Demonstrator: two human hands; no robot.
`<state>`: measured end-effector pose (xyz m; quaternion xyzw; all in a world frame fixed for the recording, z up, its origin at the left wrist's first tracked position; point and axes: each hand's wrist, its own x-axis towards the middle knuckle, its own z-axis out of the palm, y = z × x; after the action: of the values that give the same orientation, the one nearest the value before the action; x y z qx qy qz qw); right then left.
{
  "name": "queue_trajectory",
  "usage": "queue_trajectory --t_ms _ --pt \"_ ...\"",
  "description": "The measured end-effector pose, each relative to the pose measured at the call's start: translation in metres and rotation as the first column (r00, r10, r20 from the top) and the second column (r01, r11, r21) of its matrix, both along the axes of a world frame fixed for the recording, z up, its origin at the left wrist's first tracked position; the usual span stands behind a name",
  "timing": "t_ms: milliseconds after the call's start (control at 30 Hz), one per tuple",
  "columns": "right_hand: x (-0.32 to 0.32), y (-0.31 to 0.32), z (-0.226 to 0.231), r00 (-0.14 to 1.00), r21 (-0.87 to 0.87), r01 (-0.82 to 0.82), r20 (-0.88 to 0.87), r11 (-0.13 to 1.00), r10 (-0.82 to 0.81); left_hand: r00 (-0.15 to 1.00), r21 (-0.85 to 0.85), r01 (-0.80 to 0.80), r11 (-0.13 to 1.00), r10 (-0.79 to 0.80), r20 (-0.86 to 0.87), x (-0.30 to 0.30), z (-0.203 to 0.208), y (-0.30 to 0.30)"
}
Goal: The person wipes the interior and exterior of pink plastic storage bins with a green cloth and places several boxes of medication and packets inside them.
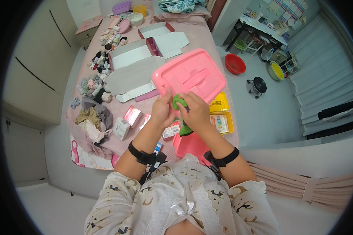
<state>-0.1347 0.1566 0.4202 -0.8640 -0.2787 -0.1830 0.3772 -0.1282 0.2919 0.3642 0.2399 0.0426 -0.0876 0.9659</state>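
A pink plastic lid (176,76) with a moulded handle is held up, tilted, above the bed. My left hand (163,110) is closed on its near left corner. Closed round a green cloth (186,129), my right hand (196,112) presses it near the lid's close edge, and the cloth's dark-edged end hangs down. Below my hands stands a pink plastic box (193,146), partly hidden by my right forearm. Small boxes, one of them pink and white (132,116) and another white (122,129), lie left of my left hand.
An opened yellow case (229,122) lies by the bed's right edge. Beyond the lid are opened cardboard boxes (131,55). Rolled socks (94,84) and a heap of clothes (92,121) line the left side. A red basin (235,64) and black stool (259,84) stand on the floor.
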Motion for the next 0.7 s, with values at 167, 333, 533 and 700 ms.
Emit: queue_trajectory --t_ms 167,333,533,700 --pt "-0.009 -0.032 -0.002 0.992 -0.015 -0.093 -0.086 0.996 0.091 0.998 0.026 -0.064 0.998 0.063 0.018 -0.003 0.022 0.006" --pt "-0.014 -0.023 0.015 0.998 -0.088 -0.006 0.064 0.996 0.011 0.997 0.089 -0.069 0.994 0.066 0.034 -0.005 0.035 0.008" --pt "-0.016 -0.019 0.002 0.979 -0.019 -0.119 -0.167 0.993 0.115 0.985 0.229 -0.169 0.958 0.158 0.068 -0.011 0.034 -0.002" --pt "-0.012 -0.004 -0.001 0.995 0.086 -0.062 -0.077 0.994 0.069 0.982 0.222 -0.18 0.958 0.161 0.102 -0.018 0.029 -0.017"
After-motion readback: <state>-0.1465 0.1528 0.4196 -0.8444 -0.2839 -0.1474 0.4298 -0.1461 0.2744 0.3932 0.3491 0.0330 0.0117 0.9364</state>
